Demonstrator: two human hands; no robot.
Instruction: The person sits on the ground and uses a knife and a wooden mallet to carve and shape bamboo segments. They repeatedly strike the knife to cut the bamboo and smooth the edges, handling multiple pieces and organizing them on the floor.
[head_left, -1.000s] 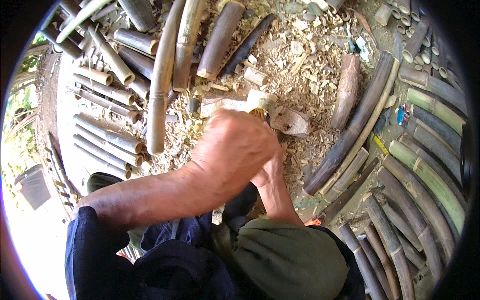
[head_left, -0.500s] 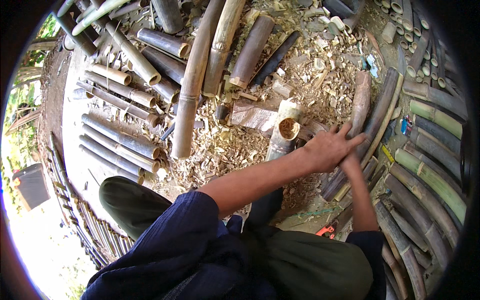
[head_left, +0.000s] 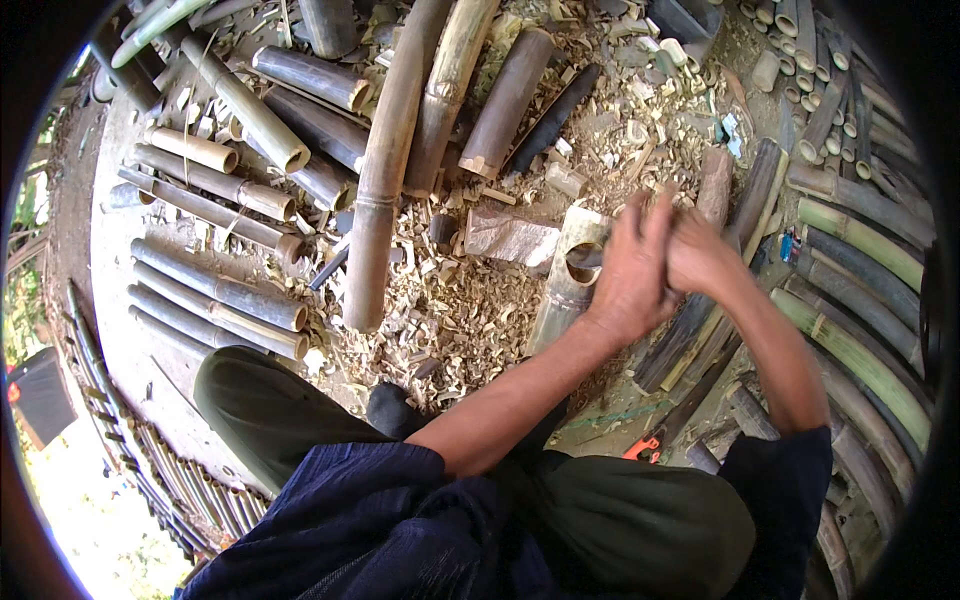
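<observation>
My two hands are together over the right end of a short bamboo piece that has a round hole cut in its upper side. My left hand has its fingers stretched away from me, slightly smeared, its palm side against the right hand. Curled in beside it, my right hand is closed; whatever it holds is hidden behind the left hand. A grey sliver, perhaps a blade, shows in the hole next to the left hand. Under the bamboo's far end lies a rough wooden block.
Pale shavings cover the floor around the bamboo. Long bamboo poles lie ahead, and dark cut lengths are lined up at the left. Rows of bamboo fill the right side. An orange-handled tool rests near my right knee.
Both hands have moved left, from over the bamboo at the right to beside the holed piece. The left fingers have gone from spread across the right hand to pointing away from me.
</observation>
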